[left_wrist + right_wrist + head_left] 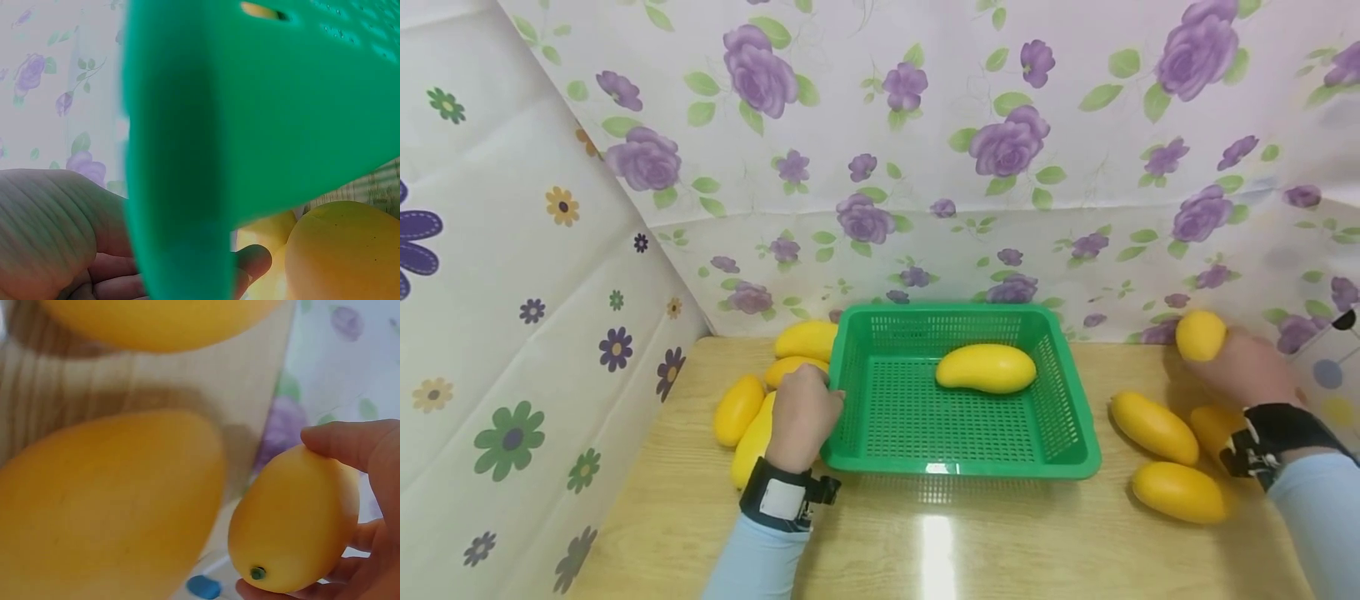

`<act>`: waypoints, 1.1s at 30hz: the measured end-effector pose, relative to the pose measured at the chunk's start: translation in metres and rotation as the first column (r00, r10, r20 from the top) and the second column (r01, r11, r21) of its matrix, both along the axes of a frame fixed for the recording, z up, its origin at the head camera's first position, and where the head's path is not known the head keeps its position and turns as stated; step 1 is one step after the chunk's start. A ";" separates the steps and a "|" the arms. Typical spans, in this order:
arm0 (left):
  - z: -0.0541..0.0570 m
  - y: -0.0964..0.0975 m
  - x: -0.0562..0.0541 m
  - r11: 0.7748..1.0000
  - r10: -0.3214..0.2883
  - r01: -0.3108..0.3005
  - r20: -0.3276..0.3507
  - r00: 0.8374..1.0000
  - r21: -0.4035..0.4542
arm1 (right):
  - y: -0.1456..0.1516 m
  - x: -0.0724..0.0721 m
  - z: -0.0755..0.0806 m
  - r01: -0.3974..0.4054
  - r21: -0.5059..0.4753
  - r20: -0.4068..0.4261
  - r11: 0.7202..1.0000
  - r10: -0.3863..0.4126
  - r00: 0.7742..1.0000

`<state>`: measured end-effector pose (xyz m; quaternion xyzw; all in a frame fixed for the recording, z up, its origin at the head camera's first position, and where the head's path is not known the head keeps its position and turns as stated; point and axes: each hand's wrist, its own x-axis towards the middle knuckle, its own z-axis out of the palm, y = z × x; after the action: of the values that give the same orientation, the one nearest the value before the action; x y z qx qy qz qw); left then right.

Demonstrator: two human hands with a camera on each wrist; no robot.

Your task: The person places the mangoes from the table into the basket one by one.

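Note:
A green plastic basket [962, 471] with a perforated floor stands mid-table, and one yellow mango [987, 368] lies inside it. My left hand [805, 417] grips the basket's left rim; up close in the left wrist view, the rim hides part of the fingers. At the far right, my right hand [1258, 367] holds a mango [294, 519] between thumb and fingers, its green stem spot showing in the right wrist view. Below that hand lie more mangoes: one to the left [1153, 427], one nearer the front [1180, 492] and one partly covered by the wrist.
Several mangoes [739, 410] lie on the wooden table [880, 550] to the basket's left, partly behind my left hand. A flowered sheet [865, 167] hangs behind the table, and another patterned sheet [512, 350] covers the left side.

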<state>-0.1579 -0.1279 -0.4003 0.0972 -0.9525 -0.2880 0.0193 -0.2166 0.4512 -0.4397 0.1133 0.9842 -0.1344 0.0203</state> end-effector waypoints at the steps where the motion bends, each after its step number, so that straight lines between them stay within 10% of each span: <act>1: 0.000 0.000 0.000 1.000 -0.001 0.001 -0.003 1.000 -0.001 | -0.003 0.001 0.003 -0.012 -0.004 -0.001 1.000 0.012 1.000; 16: -0.001 0.000 -0.001 1.000 0.002 -0.002 -0.003 1.000 0.005 | -0.075 0.004 0.031 -0.150 -0.078 -0.051 0.986 0.147 0.988; 33: 0.001 0.001 0.000 1.000 0.003 -0.003 0.010 1.000 0.006 | -0.166 0.016 0.070 -0.360 -0.064 -0.179 0.931 0.344 0.922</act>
<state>-0.1578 -0.1266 -0.3989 0.1003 -0.9516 -0.2902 0.0148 -0.2009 0.2848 -0.3701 -0.0779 0.9792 -0.1844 -0.0319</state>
